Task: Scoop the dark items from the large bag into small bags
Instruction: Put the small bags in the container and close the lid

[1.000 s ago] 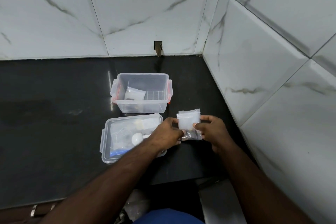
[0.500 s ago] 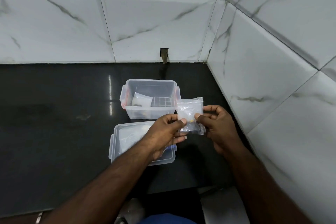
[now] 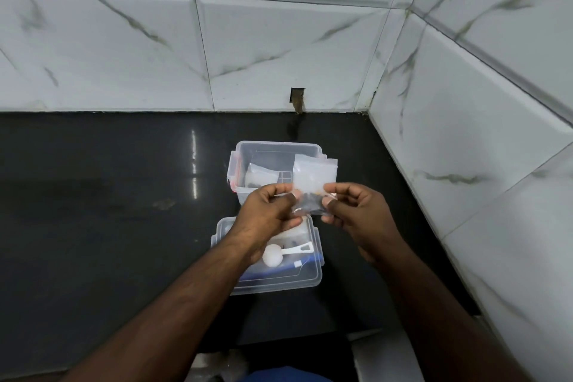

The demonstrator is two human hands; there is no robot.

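Left hand [image 3: 268,211] and right hand [image 3: 353,211] each pinch a side of the small bag [image 3: 313,178], dark items [image 3: 310,200] at its bottom. Held above the clear tub [image 3: 245,152]; white scoop [image 3: 274,254] lies in the near tray [image 3: 310,279].

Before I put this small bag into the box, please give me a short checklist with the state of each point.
1. Both hands hold the small bag: left hand and right hand pinch it. Ok.
2. Dark items sit at the bag's bottom: ok.
3. Bag top sealed: cannot tell.
4. Clear box is open: ok.
5. Room in the box beside the bag inside it: ok.
6. White scoop lies in the lid: ok.
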